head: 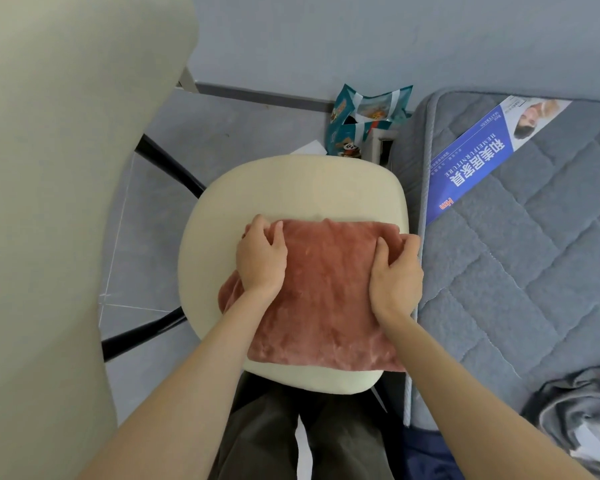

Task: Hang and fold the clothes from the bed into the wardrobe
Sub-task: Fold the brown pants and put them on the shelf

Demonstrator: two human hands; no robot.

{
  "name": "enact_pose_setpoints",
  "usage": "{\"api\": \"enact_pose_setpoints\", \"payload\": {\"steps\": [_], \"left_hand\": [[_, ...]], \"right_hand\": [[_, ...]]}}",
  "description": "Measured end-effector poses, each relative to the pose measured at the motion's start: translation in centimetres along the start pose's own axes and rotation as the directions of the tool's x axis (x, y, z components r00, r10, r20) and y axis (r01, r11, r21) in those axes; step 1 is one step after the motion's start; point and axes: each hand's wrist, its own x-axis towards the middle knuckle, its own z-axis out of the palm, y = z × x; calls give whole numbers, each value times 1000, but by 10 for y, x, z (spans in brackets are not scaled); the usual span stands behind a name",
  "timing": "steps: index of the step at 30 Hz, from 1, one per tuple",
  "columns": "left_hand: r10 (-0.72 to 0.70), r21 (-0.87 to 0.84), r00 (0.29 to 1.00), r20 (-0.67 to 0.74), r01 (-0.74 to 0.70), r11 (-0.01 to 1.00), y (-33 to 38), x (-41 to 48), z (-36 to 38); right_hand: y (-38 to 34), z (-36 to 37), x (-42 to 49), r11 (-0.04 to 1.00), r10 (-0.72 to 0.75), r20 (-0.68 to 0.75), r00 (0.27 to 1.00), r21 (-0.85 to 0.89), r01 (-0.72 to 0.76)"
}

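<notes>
Gripping the folded pink cloth (326,306) between them, the left hand (262,259) and right hand (397,273) curl over its edges. It lies under both hands on the chair seat (291,188).

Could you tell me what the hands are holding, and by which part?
The folded pink garment: the left hand grips its far left corner, the right hand its far right edge.

one wide-angle head camera looks steeply down and a little forward, close over a chair seat (291,188) with a folded pink cloth (326,289) at centre. the left hand (260,261) and right hand (395,275) reach in from 6 o'clock; the bed (534,271) lies at 3 o'clock, the floor (250,126) at 12.
</notes>
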Motion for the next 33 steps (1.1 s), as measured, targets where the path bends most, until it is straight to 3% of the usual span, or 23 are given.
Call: {"api": "enact_pose_setpoints", "payload": {"steps": [4,7,9,11,13,17,22,27,33], "left_hand": [[53,111,997,-53,-47,993,4,-18,-9],[69,188,998,5,-69,980,6,-42,-10],[-79,139,985,154,57,989,-1,-52,-9],[-250,141,933,257,220,965,-14,-52,-10],[-312,128,900,303,286,950,-24,-49,-9],[-294,16,913,284,302,953,-28,-44,-5],[-232,-55,936,264,255,965,-39,-44,-2],[-196,-39,944,265,213,976,-38,-42,-2],[-157,-136,941,299,205,969,-32,-48,-29]], "right_hand": [[-5,-11,-4,994,-63,-1,998,-91,63],[-4,-18,-21,981,-193,132,972,-10,196],[8,-18,-31,980,-198,236,951,18,200],[19,-16,-35,991,-126,288,949,79,108],[26,-12,-35,994,-56,312,948,104,24],[27,-2,-30,997,64,315,947,16,-73],[25,2,-31,996,71,332,941,19,-82],[21,0,-29,997,-70,367,928,51,55],[1,-22,-43,991,-103,342,934,118,66]]}}
